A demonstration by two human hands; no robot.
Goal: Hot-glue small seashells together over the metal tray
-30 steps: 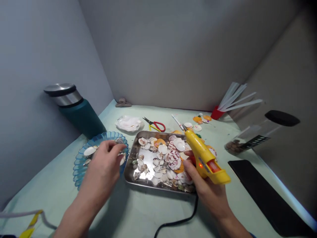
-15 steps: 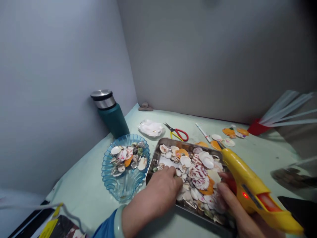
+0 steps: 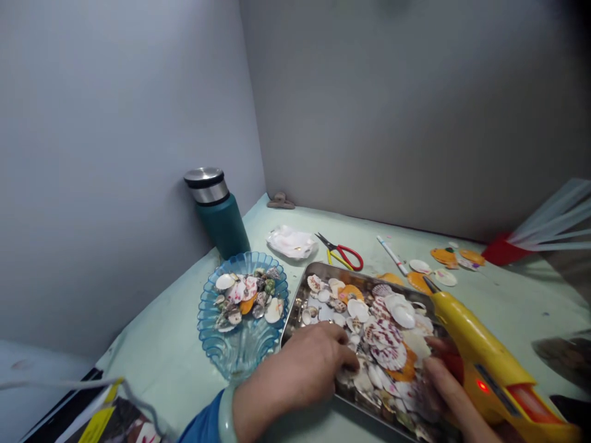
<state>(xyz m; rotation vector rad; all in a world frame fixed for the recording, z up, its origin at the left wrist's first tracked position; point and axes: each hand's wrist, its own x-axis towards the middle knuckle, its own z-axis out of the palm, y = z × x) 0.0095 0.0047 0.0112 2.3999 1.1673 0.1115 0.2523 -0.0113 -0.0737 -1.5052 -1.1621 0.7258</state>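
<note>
- the step in hand looks like picking through shells in a shallow metal tray, while a yellow glue gun is held ready at the tray's right side.
- the left hand reaches palm down over the tray's near left part, fingers bent in among the shells, with a small gap between thumb and forefinger. some fingertips are hidden, so i cannot tell whether a shell is pinched.
- the right hand is wrapped around the glue gun's grip, partly hidden behind its body. the nozzle points up and away, and a red light glows on the side.
- the shells lie thickest in the tray's middle and right: large striped ones, flat white ones and a few orange ones.
- a blue glass dish, just left of the tray, holds another heap of shells. a teal bottle stands behind it.
- scissors and a marker lie beyond the tray.
- the next move, as i judge it, calls for a light fingertip pinch on one shell and a straight lift, so its neighbours do not shift. the right hand should keep the probably hot nozzle well apart from the left fingers.
</note>
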